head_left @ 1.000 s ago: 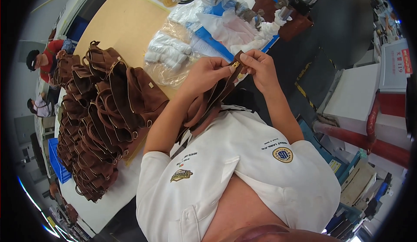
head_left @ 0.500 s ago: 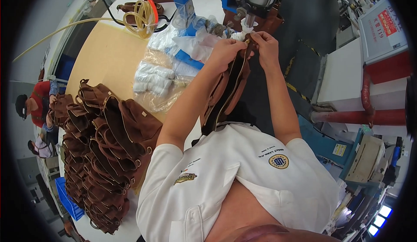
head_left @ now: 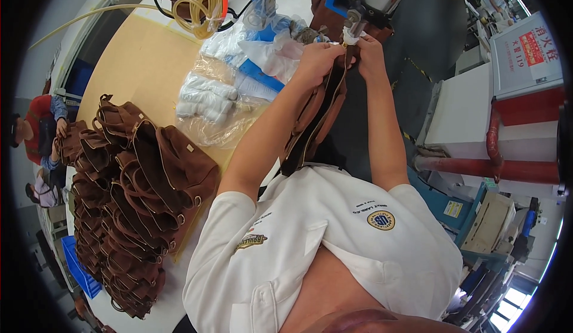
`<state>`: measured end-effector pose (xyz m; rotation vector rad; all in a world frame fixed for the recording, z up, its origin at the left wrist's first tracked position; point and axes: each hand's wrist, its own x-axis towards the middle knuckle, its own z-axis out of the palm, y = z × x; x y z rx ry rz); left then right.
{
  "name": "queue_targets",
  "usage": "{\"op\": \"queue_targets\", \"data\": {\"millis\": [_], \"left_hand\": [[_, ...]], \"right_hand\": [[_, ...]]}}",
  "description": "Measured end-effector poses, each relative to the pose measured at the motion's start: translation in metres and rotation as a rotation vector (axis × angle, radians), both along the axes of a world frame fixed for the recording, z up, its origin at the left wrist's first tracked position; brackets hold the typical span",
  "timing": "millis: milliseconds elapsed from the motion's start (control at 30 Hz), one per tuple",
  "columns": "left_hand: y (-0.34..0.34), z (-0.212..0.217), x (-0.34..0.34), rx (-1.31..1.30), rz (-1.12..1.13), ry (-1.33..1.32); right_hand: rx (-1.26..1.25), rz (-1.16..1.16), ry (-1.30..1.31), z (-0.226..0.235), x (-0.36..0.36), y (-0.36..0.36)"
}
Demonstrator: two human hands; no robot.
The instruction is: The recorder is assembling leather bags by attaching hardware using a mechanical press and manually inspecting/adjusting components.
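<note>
A brown handbag (head_left: 316, 118) with an open zipper along its top stretches from my waist up to a machine's press head (head_left: 354, 23). Its far end lies right at the head's white-wrapped tip (head_left: 351, 37). My left hand (head_left: 321, 64) is closed on the bag's left edge near that end. On the other side, my right hand (head_left: 371, 57) grips the same end, its fingertips partly hidden behind the tip. Whether the tip presses on the bag, I cannot tell.
A large pile of brown handbags (head_left: 137, 195) covers the table's left side, beside a blue crate (head_left: 80, 270). Plastic-wrapped white bundles (head_left: 206, 97) lie mid-table near coiled yellow tubing (head_left: 203, 10). A person in red (head_left: 40, 127) stands far left. Red pipes (head_left: 477, 167) run at right.
Both hands have brought the bag's far end closer in against the white-wrapped tip. My right fingers have gone farther behind it. The whole view has tilted slightly.
</note>
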<state>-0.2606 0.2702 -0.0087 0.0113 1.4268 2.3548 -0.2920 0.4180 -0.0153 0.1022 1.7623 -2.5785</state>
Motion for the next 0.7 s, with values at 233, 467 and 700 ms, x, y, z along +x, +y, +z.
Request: {"op": "queue_targets", "data": {"millis": [233, 467, 700], "left_hand": [[0.005, -0.003, 0.004, -0.004, 0.032, -0.016], [0.006, -0.001, 0.002, 0.025, 0.018, -0.001], [-0.003, -0.009, 0.009, -0.019, 0.049, 0.097]], "right_hand": [[-0.052, 0.039, 0.000, -0.007, 0.004, 0.007], [-0.061, 0.009, -0.024, -0.008, -0.002, 0.008], [0.021, -0.117, 0.047, -0.010, 0.014, -0.006]]}}
